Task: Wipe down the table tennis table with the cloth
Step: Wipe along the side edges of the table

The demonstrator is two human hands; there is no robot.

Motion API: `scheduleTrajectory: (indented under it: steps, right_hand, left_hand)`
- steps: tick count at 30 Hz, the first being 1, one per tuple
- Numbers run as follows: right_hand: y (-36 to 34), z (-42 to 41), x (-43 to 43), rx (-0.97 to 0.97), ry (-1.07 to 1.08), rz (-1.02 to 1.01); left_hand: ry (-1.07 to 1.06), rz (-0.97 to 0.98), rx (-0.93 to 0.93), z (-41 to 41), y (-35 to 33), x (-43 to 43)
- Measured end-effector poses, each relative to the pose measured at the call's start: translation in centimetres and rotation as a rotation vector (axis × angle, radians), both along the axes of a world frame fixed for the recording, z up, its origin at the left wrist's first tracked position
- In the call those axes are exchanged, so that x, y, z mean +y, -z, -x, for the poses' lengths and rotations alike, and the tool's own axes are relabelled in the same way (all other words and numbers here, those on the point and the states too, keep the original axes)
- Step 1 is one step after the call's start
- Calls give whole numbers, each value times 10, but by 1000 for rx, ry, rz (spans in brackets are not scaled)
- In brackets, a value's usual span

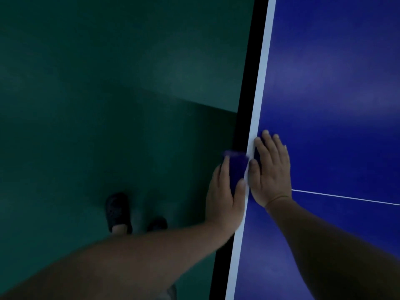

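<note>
L hand (226, 195) is gripping blue cloth (237, 171), thumb + fingers wrapping it, just outside the white edge stripe (258, 100) of the table tennis table (335, 83), over the black side. R hand (270, 169) is lying flat, fingers straight, holding nothing, on the blue top just inside the stripe. Dark shoes (118, 213) are standing on green floor (108, 83), well outside the stripe.

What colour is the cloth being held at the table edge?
Dark blue cloth, nearly matching the tabletop; head view, in the left hand.
</note>
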State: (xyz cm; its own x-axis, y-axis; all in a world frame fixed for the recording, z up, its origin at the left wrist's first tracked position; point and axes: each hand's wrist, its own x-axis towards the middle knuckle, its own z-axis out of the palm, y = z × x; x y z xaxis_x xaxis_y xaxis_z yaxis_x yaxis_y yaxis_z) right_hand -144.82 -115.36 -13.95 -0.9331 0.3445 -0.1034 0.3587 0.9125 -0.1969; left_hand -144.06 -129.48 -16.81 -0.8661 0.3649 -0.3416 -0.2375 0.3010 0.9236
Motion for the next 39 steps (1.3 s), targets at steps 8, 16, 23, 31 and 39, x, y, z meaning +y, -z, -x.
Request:
scheduleTrajectory:
  steps: [8, 16, 23, 31, 39]
  right_hand:
    - [0, -1, 1, 0, 0, 23]
    - [3, -2, 2, 14, -6, 24]
    - [3, -4, 1, 47, -34, 10]
    - [-6, 0, 0, 33, 0, 91]
    - [-18, 94, 71, 97, -140, 75]
  left_hand:
    - [54, 19, -165, -65, -8, -38]
    - [-35, 29, -62, 108, -1, 62]
    - [63, -23, -89, 10, -2, -3]
    - [6, 27, -106, 72, -11, 45]
    - [-14, 75, -135, 138, 4, 73]
